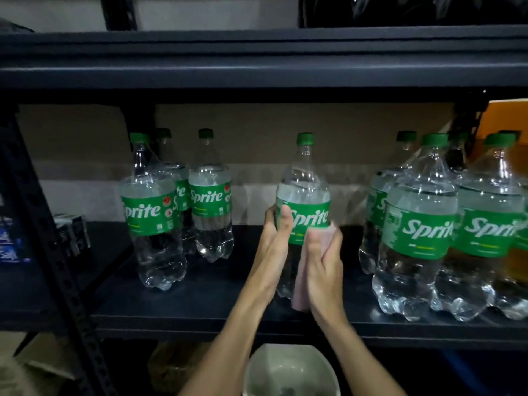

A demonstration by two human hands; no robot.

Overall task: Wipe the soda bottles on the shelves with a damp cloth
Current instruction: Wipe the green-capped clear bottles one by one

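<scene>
Sprite bottle [305, 181] upright at middle of shelf [200, 298]; left hand [275, 241] fingers wrap its label, right hand [325, 258] fingers grip pink cloth [301, 295] against it. Best: steady it, rotate, wipe full length.

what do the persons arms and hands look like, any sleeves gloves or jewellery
Both forearms are bare up to the frame edge, no sleeves in view. The left hand and right hand wear no gloves, and no watch, bracelet or ring shows. The right hand is slightly blurred, so a thin ring could be missed.
</scene>
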